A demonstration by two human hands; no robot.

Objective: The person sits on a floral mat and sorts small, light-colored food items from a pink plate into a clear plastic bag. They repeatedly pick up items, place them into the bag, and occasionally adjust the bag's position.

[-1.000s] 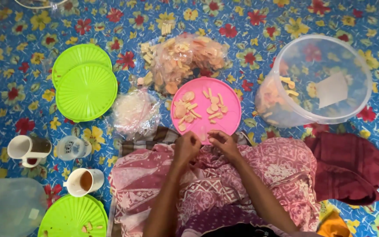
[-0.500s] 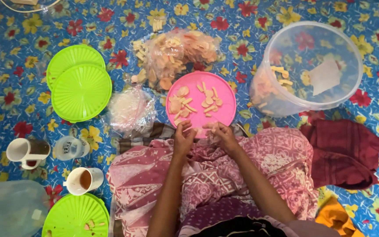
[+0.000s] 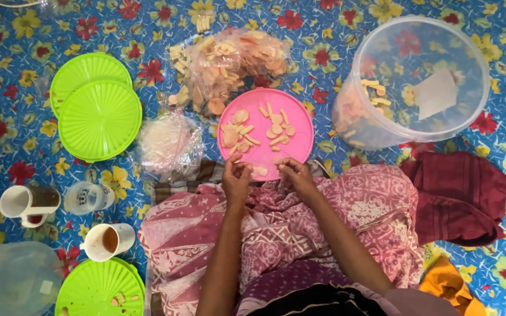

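Note:
A round pink lid (image 3: pixel 295 120) lies on the floral mat in front of my lap, with several pale orange crackers (image 3: pixel 247 131) spread on it. My left hand (image 3: pixel 236 178) hovers at the lid's near edge, fingers pinched together; whether it holds anything is hard to see. My right hand (image 3: pixel 297 175) rests at the same edge, fingers curled, just right of one cracker (image 3: pixel 260 171). Beyond the lid sits a clear plastic bag of crackers (image 3: pixel 229 61).
A big clear plastic tub (image 3: pixel 420 79) with some crackers stands at the right. Two green lids (image 3: pixel 95 108) lie at left, another green lid (image 3: pixel 101 289) near left. A second clear bag (image 3: pixel 168 143), two mugs (image 3: pixel 27 205) (image 3: pixel 108 241), a dark red cloth (image 3: pixel 461 196).
Both hands stay together at the near edge of the pink lid, fingers shifting slightly. The view has drifted a little.

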